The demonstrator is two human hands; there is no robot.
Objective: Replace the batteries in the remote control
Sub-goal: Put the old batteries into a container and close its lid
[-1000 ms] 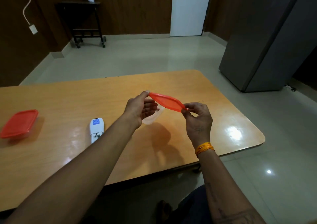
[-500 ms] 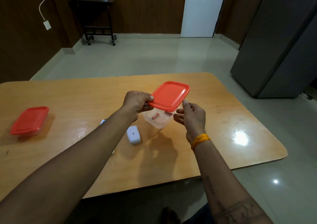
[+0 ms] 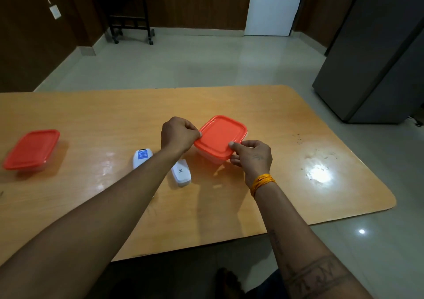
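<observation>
Remote control point(image 3: 142, 158) lies on the wooden table point(image 3: 298, 172), back side up with a blue label showing, its lower part hidden behind the left forearm. Its white battery cover point(image 3: 181, 173) lies loose just to the right of it, near the clear container point(image 3: 212, 158).

Change from half a second ago — the orange lid point(image 3: 220, 136) was tilted up off the container with red batteries visible inside; now it sits flat on top and the contents are hidden. Container rests on the table rather than being held up.

Left hand point(image 3: 177, 134) is pinched on the lid's left edge, thumb on top. Right hand point(image 3: 252, 157) is pinched on the near right corner, thumb on the lid, fingers curled under the rim. Orange thread band point(image 3: 261, 181) on the right wrist.

Second orange-lidded container point(image 3: 31, 148) sits closed, well apart at the table's left side — same place as before.
</observation>
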